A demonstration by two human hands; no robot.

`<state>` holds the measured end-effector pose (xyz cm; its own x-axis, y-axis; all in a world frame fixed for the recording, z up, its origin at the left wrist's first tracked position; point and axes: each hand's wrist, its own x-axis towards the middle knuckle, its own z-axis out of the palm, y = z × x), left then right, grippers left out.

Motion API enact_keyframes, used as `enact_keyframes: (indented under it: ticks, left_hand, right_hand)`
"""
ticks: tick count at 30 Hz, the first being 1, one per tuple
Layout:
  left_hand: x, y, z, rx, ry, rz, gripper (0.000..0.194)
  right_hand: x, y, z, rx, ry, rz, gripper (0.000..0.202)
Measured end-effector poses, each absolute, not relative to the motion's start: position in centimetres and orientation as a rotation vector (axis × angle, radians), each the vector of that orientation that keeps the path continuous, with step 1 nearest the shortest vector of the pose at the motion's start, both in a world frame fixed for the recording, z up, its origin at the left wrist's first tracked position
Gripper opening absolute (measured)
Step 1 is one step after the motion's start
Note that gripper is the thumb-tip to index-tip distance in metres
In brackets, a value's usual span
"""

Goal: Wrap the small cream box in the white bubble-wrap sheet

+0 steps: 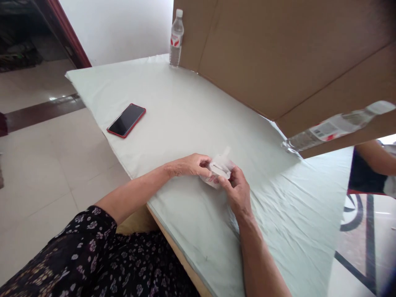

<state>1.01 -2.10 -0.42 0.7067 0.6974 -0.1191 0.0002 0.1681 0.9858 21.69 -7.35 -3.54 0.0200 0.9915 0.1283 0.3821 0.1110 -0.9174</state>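
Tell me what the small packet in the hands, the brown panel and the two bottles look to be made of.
Packet: probably thin plastic film, though paper is possible; whitish, crinkled, seemingly translucent.
Brown panel: likely cardboard; matte, with straight fold lines.
Far bottle and near bottle: apparently clear plastic; glossy, see-through walls.

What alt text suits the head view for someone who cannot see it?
A person's left hand and right hand hold a crumpled, translucent white packet with red print over a pale green cloth-covered table. A red-edged, black-screened phone lies farther left; two clear plastic bottles stand by a brown cardboard panel.
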Motion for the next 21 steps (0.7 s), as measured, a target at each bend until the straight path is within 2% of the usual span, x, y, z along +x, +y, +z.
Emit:
enact_keyframes:
  ticks: [3, 6, 9, 13, 21]
  left_hand:
    - [1.2, -2.1, -0.9, 1.305, 0.687, 0.544, 0.036]
    - [1.2, -2.0, -1.3, 1.313, 0.692, 0.549, 0.038]
    - [1.2, -2.0, -1.4, 1.323, 0.691, 0.555, 0.037]
    - [1.2, -2.0, -1.5, 1.335, 0.675, 0.553, 0.038]
    - [1.4, -1.9, -2.3, 1.276, 0.587, 0.573, 0.052]
  right_hand:
    - [22.0, -7.9, -3.7, -1.425, -1.544, 0.522, 0.065]
    - [22.1, -8.5, -4.0, -1.404, -1.609, 0.370, 0.048]
    - [22.1, -8.5, -4.4, -1.406, -1.680, 0.403, 0.044]
    - [22.0, -8.2, -4.8, -1.416, -1.723, 0.469, 0.048]
    - [21.8, -8.5, -4.7, -1.447, -1.700, 0.549, 0.060]
